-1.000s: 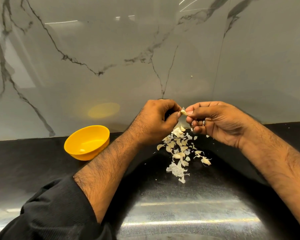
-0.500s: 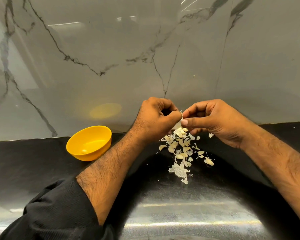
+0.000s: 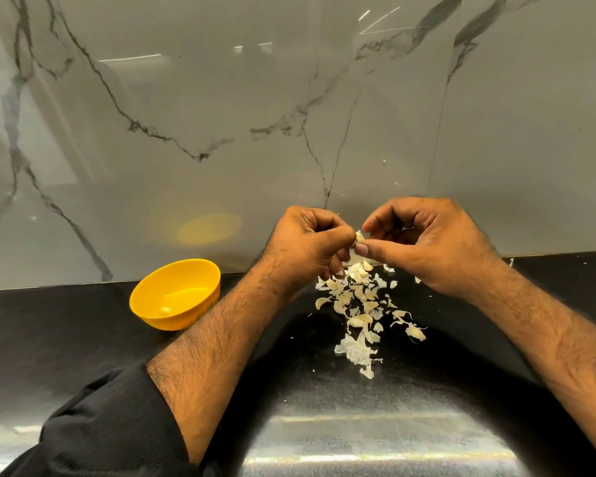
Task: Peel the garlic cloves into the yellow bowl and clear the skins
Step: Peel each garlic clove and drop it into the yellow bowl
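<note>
Frame centre: left hand (image 3: 307, 249) and right hand (image 3: 424, 246) fingers pinch 1 garlic clove (image 3: 359, 237) above skins (image 3: 358, 304); yellow bowl (image 3: 175, 292) left.

— How do the hands sit?

— Raised side by side, knuckles up. The left hand (image 3: 307, 246) has its fingers curled under, thumb tip pressed forward toward the other hand. The right hand (image 3: 427, 242) mirrors it, thumb and forefinger meeting in a pinch.

— Do they touch?

— Fingertips nearly meet in the middle. Both forearms angle in from the lower corners; a black sleeve (image 3: 111, 425) is pushed up the left one.
</note>
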Tool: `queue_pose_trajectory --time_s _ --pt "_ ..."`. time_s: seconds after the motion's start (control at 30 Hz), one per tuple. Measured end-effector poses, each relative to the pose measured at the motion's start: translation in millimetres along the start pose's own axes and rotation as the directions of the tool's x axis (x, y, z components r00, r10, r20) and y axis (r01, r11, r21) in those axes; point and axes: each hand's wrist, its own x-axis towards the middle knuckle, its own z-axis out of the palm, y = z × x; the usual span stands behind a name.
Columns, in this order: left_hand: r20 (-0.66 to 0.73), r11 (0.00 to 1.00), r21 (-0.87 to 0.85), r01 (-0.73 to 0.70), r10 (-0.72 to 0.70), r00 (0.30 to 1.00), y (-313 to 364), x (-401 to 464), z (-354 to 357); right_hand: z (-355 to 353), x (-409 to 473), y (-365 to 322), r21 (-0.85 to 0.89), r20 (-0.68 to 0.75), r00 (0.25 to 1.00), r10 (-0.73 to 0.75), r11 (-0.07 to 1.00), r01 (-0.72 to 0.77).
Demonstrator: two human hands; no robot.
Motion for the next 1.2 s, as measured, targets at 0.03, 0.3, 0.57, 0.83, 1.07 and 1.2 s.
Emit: queue_pose_trajectory --time_s 0.03,0.3,0.57,0.83,1.07,1.2 --pt "0.006 1.0 -0.003 0.0 0.0 1.0 -0.2 -0.2 0.3 -0.3 0.9 1.1 -0.028 -0.006 1.0 -0.012 1.0 0.012" --pt "0.016 0.999 -0.05 -0.002 0.003 1.0 -2.2 0.6 1.5 1.9 3.6 6.4 0.006 0.068 0.994 0.08 0.997 -0.081" --pt "0.057 0.996 -0.089 0.026 -0.021 0.998 0.2 -0.6 -0.2 0.0 6.7 11.8 0.337 0.088 0.974 0.208 0.914 -0.225" --pt "0.007 0.958 0.252 -0.136 0.139 0.99 -2.7 -1.2 -2.7 -0.7 8.5 13.5 -0.009 -0.024 0.986 0.165 0.986 -0.165" --pt "-0.014 0.913 0.353 -0.206 0.225 0.974 -4.9 0.9 -1.0 -3.2 7.4 7.9 -0.16 -0.044 0.997 0.067 0.984 -0.073" --pt "-0.032 0.906 0.37 -0.206 0.233 0.972 -4.6 -0.2 2.3 -2.1 8.0 7.1 -0.139 -0.061 0.995 0.083 0.986 -0.09"
